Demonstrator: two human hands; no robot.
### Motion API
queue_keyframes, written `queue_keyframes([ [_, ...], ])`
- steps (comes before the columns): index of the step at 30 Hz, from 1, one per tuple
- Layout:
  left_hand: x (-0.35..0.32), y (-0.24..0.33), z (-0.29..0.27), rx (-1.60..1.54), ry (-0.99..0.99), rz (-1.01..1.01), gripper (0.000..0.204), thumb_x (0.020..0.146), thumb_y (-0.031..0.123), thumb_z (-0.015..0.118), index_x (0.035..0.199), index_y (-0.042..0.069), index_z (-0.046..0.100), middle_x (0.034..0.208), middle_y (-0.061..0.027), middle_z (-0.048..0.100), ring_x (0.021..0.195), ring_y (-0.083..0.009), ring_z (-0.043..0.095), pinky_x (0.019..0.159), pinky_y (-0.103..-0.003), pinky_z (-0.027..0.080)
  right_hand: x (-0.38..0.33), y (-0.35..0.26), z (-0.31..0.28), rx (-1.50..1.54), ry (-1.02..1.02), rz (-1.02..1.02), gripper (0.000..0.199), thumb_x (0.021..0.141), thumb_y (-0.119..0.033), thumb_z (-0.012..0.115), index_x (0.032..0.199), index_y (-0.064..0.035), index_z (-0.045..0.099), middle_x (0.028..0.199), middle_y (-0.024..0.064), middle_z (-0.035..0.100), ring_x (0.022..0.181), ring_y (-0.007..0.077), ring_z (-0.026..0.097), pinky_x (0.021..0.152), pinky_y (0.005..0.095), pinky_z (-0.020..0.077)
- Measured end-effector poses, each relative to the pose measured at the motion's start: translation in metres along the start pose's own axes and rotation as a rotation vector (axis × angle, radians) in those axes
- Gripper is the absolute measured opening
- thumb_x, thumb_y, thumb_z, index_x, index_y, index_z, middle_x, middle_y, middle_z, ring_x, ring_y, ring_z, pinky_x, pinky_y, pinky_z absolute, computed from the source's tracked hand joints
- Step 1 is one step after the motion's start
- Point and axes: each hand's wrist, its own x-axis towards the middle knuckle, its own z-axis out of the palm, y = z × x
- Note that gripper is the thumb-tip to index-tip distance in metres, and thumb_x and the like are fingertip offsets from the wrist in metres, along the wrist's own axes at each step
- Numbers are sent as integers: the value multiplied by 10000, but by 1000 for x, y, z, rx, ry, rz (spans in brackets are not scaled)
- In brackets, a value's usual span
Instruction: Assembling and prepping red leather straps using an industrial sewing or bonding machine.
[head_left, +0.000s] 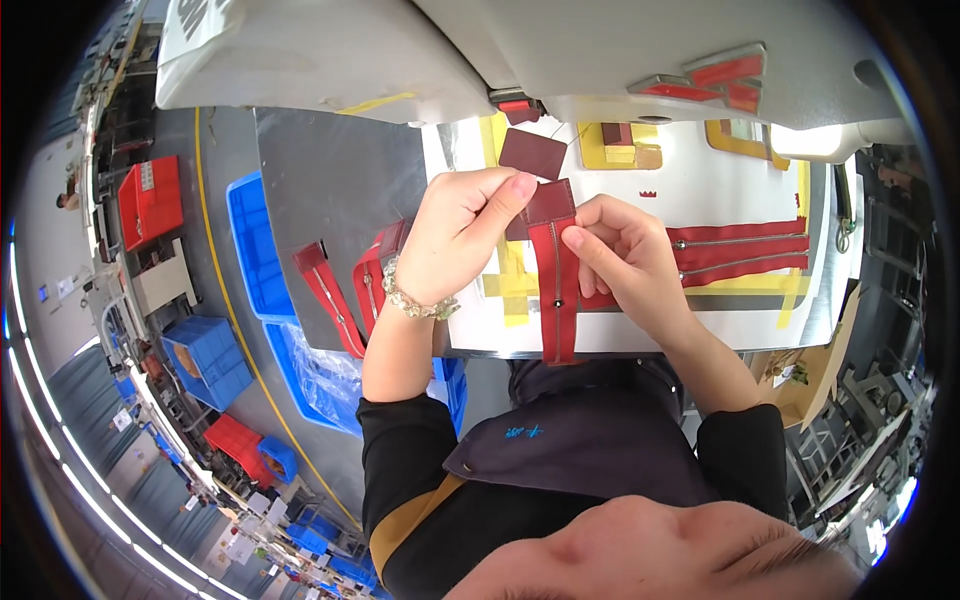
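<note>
A red zipper strip [556, 300] hangs down toward me over the table's near edge, with a metal slider on it. At its upper end sits a dark red leather-like tab [550, 203]. My left hand [465, 230] is closed, thumb and finger pinching the tab's left upper side. Closed at the strip's right edge, just below the tab, my right hand [625, 248] grips with thumb and fingertips, the other fingers curled. A flat dark red patch [534, 154] lies just beyond my left fingertips.
A light grey sewing machine [330, 50] overhangs the far side. More red zipper strips [740, 250] lie at right; finished-looking zipper pieces [328, 298] rest at left. A yellow block jig [620, 150] stands beyond my right hand. Blue bins [258, 245] adjoin the table's left edge.
</note>
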Motion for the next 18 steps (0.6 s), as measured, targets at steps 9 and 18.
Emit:
queue_keyframes([
  [9,1,-2,3,-185,11,-41,367,990,251,491,747,-14,565,588,56,396,542,-41,294,488,-230,243,-1,5,-2,-38,15,-29,106,940,-86,562,923,19,566,746,5,603,508,14,455,453,163,360],
  [18,-2,-1,3,-235,9,-53,338,993,226,476,807,-31,594,589,56,390,551,-42,299,495,-224,259,-3,2,-1,5,9,-41,106,938,-82,562,914,21,568,745,11,604,506,17,459,455,162,360],
])
